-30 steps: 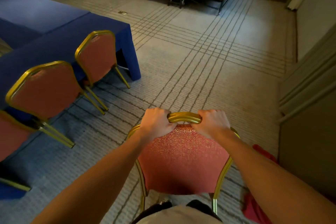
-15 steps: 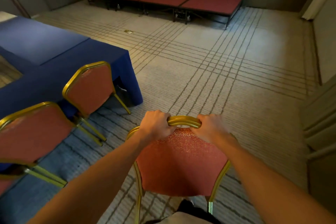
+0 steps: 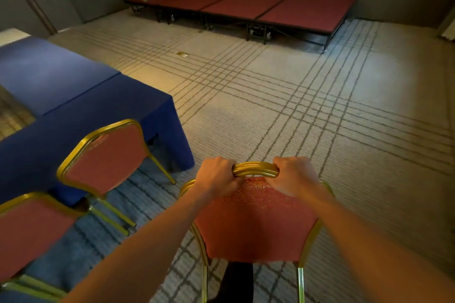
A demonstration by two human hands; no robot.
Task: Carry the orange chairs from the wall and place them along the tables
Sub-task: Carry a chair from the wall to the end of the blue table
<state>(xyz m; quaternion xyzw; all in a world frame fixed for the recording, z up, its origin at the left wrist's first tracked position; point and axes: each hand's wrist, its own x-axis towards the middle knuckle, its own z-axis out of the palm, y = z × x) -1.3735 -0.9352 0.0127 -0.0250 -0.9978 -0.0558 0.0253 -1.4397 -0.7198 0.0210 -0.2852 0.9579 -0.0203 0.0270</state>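
Observation:
An orange chair with a gold frame is right in front of me, its back toward me. My left hand grips the left side of the top rail and my right hand grips the right side. To the left, the blue-clothed tables have two more orange chairs along their near side: one by the table's corner and one at the left edge of view. The held chair's seat and front legs are hidden behind its back.
Patterned carpet stretches open ahead and to the right. A low red stage platform runs along the far wall. A small floor box sits in the carpet beyond the table corner.
The view has lifted and advanced: the tables and placed chairs have slid down and left, the right-hand wall has left the view. Both hands keep their grip on the chair's top rail.

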